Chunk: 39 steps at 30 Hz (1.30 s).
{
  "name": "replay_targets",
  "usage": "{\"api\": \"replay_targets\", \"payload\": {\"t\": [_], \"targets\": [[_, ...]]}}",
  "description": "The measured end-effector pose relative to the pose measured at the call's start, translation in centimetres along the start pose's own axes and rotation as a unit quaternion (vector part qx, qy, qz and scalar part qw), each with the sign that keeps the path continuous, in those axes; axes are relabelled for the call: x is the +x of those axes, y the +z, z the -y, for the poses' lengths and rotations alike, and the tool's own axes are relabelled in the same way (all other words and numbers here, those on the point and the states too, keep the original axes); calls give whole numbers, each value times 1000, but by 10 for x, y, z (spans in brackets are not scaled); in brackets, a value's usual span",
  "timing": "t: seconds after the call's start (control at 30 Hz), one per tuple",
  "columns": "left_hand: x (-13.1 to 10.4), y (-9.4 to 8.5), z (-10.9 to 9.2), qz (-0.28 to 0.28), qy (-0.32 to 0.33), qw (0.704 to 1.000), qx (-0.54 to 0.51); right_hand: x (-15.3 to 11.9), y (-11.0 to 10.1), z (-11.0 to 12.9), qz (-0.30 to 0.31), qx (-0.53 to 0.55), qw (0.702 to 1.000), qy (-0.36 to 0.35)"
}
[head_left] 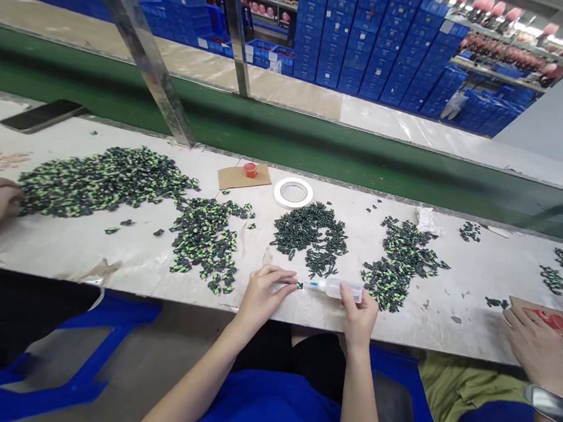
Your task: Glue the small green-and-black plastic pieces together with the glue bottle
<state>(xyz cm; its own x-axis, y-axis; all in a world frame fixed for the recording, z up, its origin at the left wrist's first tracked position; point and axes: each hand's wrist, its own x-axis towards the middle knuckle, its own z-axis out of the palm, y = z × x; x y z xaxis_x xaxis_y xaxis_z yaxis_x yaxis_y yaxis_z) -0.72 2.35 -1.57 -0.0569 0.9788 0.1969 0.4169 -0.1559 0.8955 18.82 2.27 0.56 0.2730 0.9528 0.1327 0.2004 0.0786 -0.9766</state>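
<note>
Left hand (262, 291) nearly closed, one small dark part (300, 285) pinched at the fingertips; one translucent bottle (332, 288) (blue tip, pointed at the part) gripped by curled right hand (362, 313). Part held near table (451, 316)'s front edge, bare surface rightward. One dark pile (299, 231) flanked by two green-flecked piles (401, 264).

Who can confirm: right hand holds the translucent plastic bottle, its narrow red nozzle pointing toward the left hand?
No, the narrow nozzle is blue, not red, in the head view. The right hand does hold the translucent plastic bottle, nozzle pointing toward the left hand.
</note>
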Motion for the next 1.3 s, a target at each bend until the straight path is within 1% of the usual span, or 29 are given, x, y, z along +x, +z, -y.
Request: {"api": "replay_targets", "payload": {"t": [0.13,0.3,0.83,1.1,1.3], "targets": [[0,0,0,-6,7,1000,8,-2,6,0,3,-46,999,-11],[1,0,1,-13,14,1000,21,-3,7,-2,12,-62,998,-14],[0,3,2,-10,14,1000,18,-2,8,-1,24,-47,999,10],[1,0,1,-3,8,1000,20,-3,7,0,9,-40,999,2],[1,0,0,-1,5,1000,10,-1,8,-1,17,-46,999,5]]}}
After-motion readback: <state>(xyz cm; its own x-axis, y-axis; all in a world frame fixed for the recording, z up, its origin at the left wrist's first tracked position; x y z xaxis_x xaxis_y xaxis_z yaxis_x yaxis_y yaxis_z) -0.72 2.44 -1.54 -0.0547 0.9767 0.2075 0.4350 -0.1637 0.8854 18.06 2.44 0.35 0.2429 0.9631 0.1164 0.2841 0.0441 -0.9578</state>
